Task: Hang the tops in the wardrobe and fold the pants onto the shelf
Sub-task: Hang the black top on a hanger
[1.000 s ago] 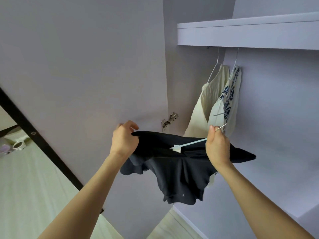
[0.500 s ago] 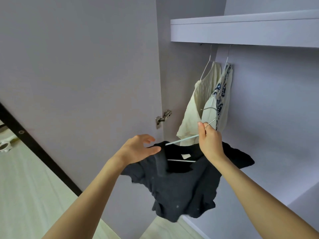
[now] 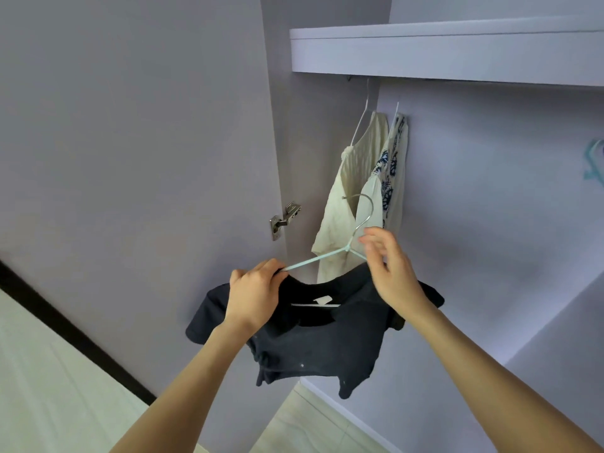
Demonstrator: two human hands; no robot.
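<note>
A black top [image 3: 320, 341] hangs on a pale blue hanger [image 3: 322, 257] in front of the open wardrobe. My left hand [image 3: 253, 295] grips the hanger's left arm together with the top's shoulder. My right hand [image 3: 390, 273] holds the hanger's right arm just below the neck, fingers loosely curled; its metal hook [image 3: 364, 207] points up and left. Inside the wardrobe a cream top [image 3: 346, 197] and a white top with blue print [image 3: 389, 171] hang from hangers under the shelf [image 3: 441, 50].
The wardrobe door [image 3: 130, 158] stands open on the left, with a metal hinge [image 3: 284, 219]. A pale blue wall hook [image 3: 593, 165] shows at the right edge. A lower wardrobe ledge [image 3: 555, 348] is at the right. Light wood floor [image 3: 307, 426] lies below.
My left hand moved from open beside the top to gripping the hanger's left arm. My right hand slid down off the hook to the right arm. The hanger rose upright.
</note>
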